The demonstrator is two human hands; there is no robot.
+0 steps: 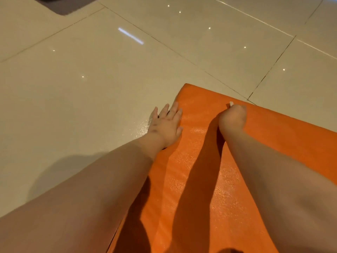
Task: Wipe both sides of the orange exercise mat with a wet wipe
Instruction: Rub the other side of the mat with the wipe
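Note:
The orange exercise mat (264, 136) lies flat on the tiled floor, stretching from the lower middle to the right edge, its surface shiny in patches. My left hand (166, 123) rests flat with straight fingers across the mat's left edge, partly on the floor. My right hand (232, 118) is curled near the mat's far edge, pressing down on a white wet wipe (231, 103); only a small corner of the wipe shows beyond my fingers.
Glossy beige floor tiles (91, 79) surround the mat, with dark grout lines and a wet sheen next to my left hand. A dark object (63, 4) sits at the top left corner.

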